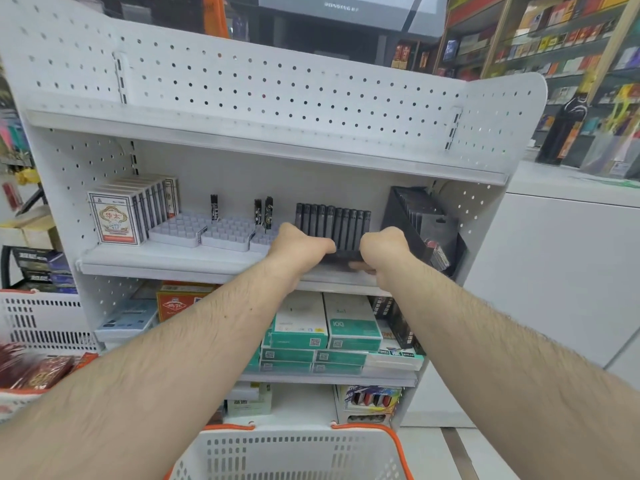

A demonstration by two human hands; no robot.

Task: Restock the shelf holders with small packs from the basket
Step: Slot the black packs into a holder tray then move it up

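Observation:
Both my arms reach to the middle shelf (173, 263) of a white pegboard rack. My left hand (297, 244) and my right hand (384, 249) grip the two front corners of a dark holder (341, 254) filled with a row of several slim dark grey packs (334, 221). The holder sits on the shelf; its lower part is hidden behind my hands. Left of it lie white slotted holders (207, 232), mostly bare, with three dark packs (266, 211) standing in them. A white basket (294, 452) with orange trim is below me.
White card boxes (116, 220) stand at the shelf's left end. A black display box (426, 226) leans at the right end. Green and white cartons (325, 330) fill the shelf below. A second white basket (41, 323) with red packs is at the left.

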